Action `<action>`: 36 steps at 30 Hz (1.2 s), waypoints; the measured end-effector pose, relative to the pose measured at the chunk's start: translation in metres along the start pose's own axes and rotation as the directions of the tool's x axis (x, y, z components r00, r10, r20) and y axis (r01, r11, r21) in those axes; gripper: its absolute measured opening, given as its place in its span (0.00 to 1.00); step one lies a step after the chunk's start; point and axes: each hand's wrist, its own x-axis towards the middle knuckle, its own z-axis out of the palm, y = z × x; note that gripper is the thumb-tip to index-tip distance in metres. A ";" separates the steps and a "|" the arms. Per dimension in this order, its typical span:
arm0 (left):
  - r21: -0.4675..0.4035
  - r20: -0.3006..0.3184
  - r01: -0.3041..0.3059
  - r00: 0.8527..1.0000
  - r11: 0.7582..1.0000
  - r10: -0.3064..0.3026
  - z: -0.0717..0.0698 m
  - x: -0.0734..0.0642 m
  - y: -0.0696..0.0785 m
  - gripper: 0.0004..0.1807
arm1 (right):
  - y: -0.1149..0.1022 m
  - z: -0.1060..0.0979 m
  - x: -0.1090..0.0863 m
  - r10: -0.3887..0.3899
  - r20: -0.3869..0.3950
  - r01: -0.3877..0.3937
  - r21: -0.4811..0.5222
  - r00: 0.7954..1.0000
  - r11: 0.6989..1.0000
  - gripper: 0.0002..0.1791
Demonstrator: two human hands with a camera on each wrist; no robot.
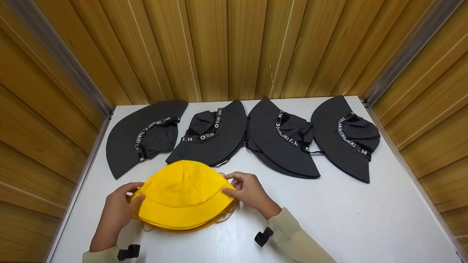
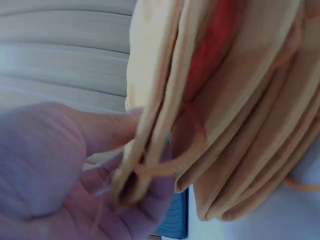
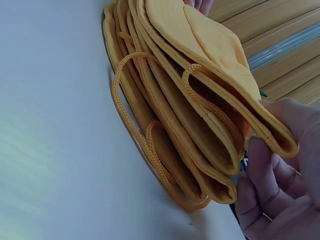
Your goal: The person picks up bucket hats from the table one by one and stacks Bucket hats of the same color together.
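Nearest, at the near edge of the white table: two pale sleeves, each with a small black clip at the wrist. Just beyond, a stack of yellow hats, lying left of centre on the near half of the table, crown upward, several brims layered one on another with yellow cords looping out between them. Left hand at the stack's left edge, fingers curled round the brims, thumb on top; up close, the top brim edges pinched between thumb and fingers. Right hand at the stack's right edge, fingers curled and narrow, gripping the uppermost brim and holding it a little apart from the brims beneath; thumb above, fingertips below.

Farther back, a row of four black sun hats across the far half of the table, all lying flat with white lettering on their bands: far left, centre left just beyond the yellow stack, centre right, far right. Behind and on both sides, wooden panel walls enclosing the table.
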 end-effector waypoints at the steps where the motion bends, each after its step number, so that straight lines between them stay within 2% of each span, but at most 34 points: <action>1: 0.038 -0.005 -0.011 1.000 0.999 0.011 0.001 -0.001 0.002 0.25 | 0.000 0.001 -0.001 -0.015 -0.021 0.014 -0.038 1.000 0.999 0.20; 5: 0.172 -0.062 -0.077 0.994 0.982 0.088 0.010 -0.005 0.020 0.26 | -0.010 0.008 -0.005 -0.096 -0.104 0.074 -0.199 0.990 0.977 0.21; 7: 0.216 -0.087 -0.167 0.978 0.962 0.189 0.019 -0.006 0.032 0.27 | -0.018 0.012 -0.008 -0.163 -0.110 0.128 -0.270 0.980 0.954 0.23; 9: 0.259 -0.077 -0.276 0.949 0.926 0.304 0.031 -0.007 0.044 0.29 | -0.027 0.017 -0.011 -0.248 -0.066 0.212 -0.344 0.966 0.915 0.24; 12: 0.326 0.000 -0.442 0.884 0.836 0.467 0.055 -0.005 0.060 0.34 | -0.036 0.027 -0.015 -0.338 0.072 0.330 -0.472 0.939 0.818 0.28; 13: 0.338 0.039 -0.470 0.873 0.815 0.487 0.063 -0.004 0.064 0.36 | -0.038 0.031 -0.015 -0.341 0.123 0.354 -0.512 0.932 0.783 0.30; 15: 0.360 0.112 -0.497 0.863 0.789 0.493 0.078 0.000 0.069 0.40 | -0.039 0.038 -0.015 -0.296 0.213 0.364 -0.580 0.931 0.728 0.34; 18: 0.381 0.202 -0.480 0.877 0.790 0.435 0.093 0.006 0.068 0.43 | -0.038 0.047 -0.014 -0.193 0.287 0.337 -0.632 0.938 0.698 0.39; 21: 0.389 0.241 -0.453 0.890 0.802 0.386 0.101 0.011 0.062 0.44 | -0.035 0.050 -0.012 -0.137 0.311 0.314 -0.639 0.940 0.702 0.41; 27: 0.402 0.240 -0.434 0.900 0.806 0.364 0.109 0.016 0.060 0.46 | -0.028 0.048 -0.005 -0.150 0.314 0.323 -0.624 0.938 0.711 0.40; 29: 0.405 0.236 -0.429 0.902 0.807 0.361 0.111 0.017 0.060 0.45 | -0.026 0.044 -0.003 -0.174 0.319 0.339 -0.589 0.932 0.734 0.40; 32: 0.408 0.238 -0.422 0.906 0.810 0.352 0.112 0.017 0.060 0.45 | -0.023 0.032 -0.003 -0.213 0.303 0.345 -0.501 0.929 0.794 0.39; 34: 0.408 0.239 -0.421 0.906 0.810 0.351 0.113 0.017 0.060 0.44 | -0.021 0.017 -0.002 -0.219 0.256 0.315 -0.437 0.941 0.842 0.37; 36: 0.407 0.243 -0.420 0.906 0.811 0.347 0.112 0.017 0.059 0.44 | -0.017 -0.004 0.000 -0.213 0.167 0.264 -0.402 0.963 0.877 0.34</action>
